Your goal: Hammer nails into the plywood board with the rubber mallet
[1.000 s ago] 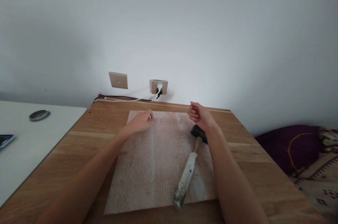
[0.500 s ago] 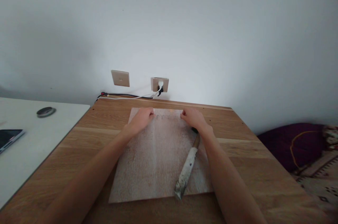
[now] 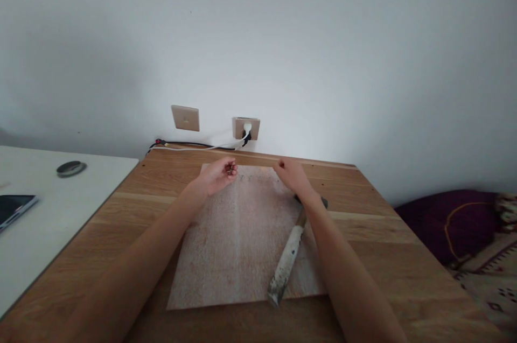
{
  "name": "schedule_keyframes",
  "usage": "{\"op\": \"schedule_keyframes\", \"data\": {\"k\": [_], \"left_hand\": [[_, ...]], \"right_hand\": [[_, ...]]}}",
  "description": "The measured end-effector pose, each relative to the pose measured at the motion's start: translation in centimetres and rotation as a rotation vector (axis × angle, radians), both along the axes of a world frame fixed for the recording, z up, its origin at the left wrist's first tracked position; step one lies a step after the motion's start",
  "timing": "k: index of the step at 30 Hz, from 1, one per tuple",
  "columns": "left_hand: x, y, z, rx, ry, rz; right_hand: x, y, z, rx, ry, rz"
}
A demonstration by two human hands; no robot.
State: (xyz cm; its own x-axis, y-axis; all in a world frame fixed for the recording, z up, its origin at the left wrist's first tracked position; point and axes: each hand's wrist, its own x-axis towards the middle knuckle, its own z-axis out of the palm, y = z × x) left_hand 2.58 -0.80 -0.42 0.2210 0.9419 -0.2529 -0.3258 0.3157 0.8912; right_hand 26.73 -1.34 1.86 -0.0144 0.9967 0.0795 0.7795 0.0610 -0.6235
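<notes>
A pale square board (image 3: 238, 246) lies on a wooden table (image 3: 379, 235). My left hand (image 3: 217, 175) hovers over the board's far edge, fingers curled around small dark things, probably nails. My right hand (image 3: 291, 173) reaches to the same far edge, fingers pinched together; what they hold I cannot make out. A few tiny marks or nails (image 3: 252, 176) show between the hands on the board. A hammer (image 3: 290, 254) with a paint-stained wooden handle lies on the board's right side, its dark head partly hidden under my right wrist.
A white table (image 3: 44, 224) adjoins on the left, with a round dark lid (image 3: 71, 168) and a phone (image 3: 14, 206). Two wall plates (image 3: 185, 118) sit behind, one with a plug and cables (image 3: 202, 146). A purple cushion (image 3: 444, 214) lies on the right.
My left hand has lifted off the board and turned palm up with small dark pieces in it. My right hand came down to the far edge and stays there, pinched.
</notes>
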Motion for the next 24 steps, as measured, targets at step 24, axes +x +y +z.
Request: {"op": "schedule_keyframes", "data": {"k": [24], "left_hand": [[1.5, -1.2, -1.2, 0.754, 1.286, -0.205]], "right_hand": [[-2.1, -1.4, 2.2, -0.197, 0.817, 0.292]]}}
